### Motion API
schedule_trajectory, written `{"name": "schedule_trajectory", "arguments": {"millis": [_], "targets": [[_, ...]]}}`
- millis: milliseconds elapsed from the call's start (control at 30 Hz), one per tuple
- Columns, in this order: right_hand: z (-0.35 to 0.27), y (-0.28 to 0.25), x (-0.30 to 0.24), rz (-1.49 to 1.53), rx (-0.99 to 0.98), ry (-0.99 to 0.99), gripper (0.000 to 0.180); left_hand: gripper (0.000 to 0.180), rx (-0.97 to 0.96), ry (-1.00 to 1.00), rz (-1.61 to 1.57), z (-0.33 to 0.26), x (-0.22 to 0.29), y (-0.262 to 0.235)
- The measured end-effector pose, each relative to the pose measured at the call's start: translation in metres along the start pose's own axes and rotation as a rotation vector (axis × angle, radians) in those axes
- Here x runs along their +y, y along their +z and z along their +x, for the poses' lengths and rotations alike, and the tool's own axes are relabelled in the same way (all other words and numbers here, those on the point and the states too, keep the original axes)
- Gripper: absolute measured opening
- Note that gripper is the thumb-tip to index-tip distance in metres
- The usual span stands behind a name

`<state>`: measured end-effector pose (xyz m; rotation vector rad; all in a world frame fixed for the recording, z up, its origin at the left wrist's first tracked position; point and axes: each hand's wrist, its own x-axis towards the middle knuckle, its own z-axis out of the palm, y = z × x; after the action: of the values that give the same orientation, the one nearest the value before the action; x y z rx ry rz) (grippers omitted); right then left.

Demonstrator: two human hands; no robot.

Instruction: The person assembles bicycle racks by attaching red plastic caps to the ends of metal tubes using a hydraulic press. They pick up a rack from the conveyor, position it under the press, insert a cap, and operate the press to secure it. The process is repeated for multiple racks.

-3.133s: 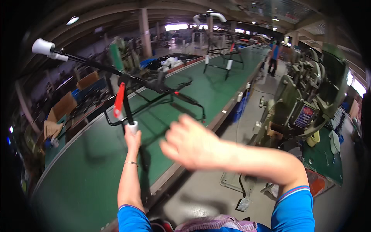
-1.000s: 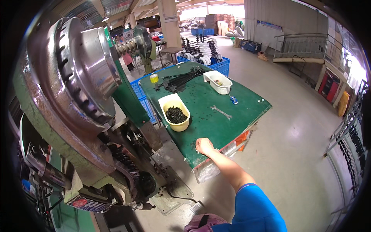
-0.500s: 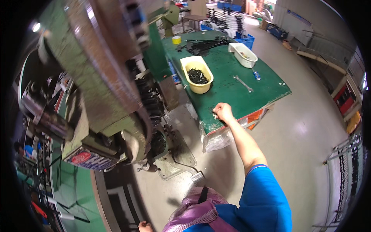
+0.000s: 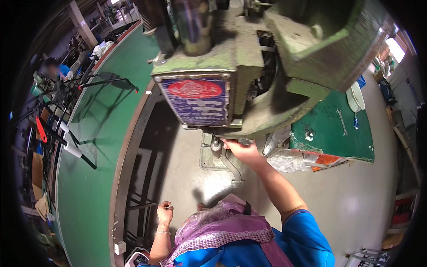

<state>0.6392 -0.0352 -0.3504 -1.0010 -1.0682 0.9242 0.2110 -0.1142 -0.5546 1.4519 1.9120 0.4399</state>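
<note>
From where I watch, the right hand [image 4: 240, 150] is up under the front of the green press machine [image 4: 249, 66], its fingers curled around something at the base of the ram — I cannot make out what sits between them, since the hand covers it. Just beside the knuckles hangs a short steel cylinder [image 4: 216, 146], the lower end of the machine's tooling, dull grey and round. The machine itself is a heavy cast body in chipped pale green paint, rust-brown where the coat has worn, with a blue and red plate [image 4: 196, 100] on its face and a polished shaft [image 4: 189, 24] rising at the top.

The left hand [image 4: 165, 212] hangs low by the person's side, fingers closed in a loose fist, holding nothing I can see, a thin bracelet at the wrist.

Below the machine a grey foot pedal [image 4: 231, 171] lies on the concrete floor. To the right stands a green table [image 4: 331, 133] with a wrench [image 4: 341, 121] on it — well apart from the hand. To the left runs a long green conveyor bench [image 4: 95, 147] bearing black metal frames [image 4: 104, 82].
</note>
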Motion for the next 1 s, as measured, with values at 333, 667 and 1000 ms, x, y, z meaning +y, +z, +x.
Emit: {"name": "schedule_trajectory", "arguments": {"millis": [333, 667, 1000], "targets": [[0.004, 0.011, 0.011, -0.221, -0.038, 0.199, 0.008, 0.021, 0.009, -0.104, 0.068, -0.010, -0.024, -0.010], [0.022, 0.006, 0.014, 0.241, -0.035, 0.594, 0.016, 0.022, 0.002, -0.056, 0.004, 0.000, 0.003, -0.008], [0.004, 0.032, 0.004, -0.251, 0.065, 0.455, 0.012, 0.023, 0.057, -0.154, 0.018, -0.056, -0.028, -0.003]]}}
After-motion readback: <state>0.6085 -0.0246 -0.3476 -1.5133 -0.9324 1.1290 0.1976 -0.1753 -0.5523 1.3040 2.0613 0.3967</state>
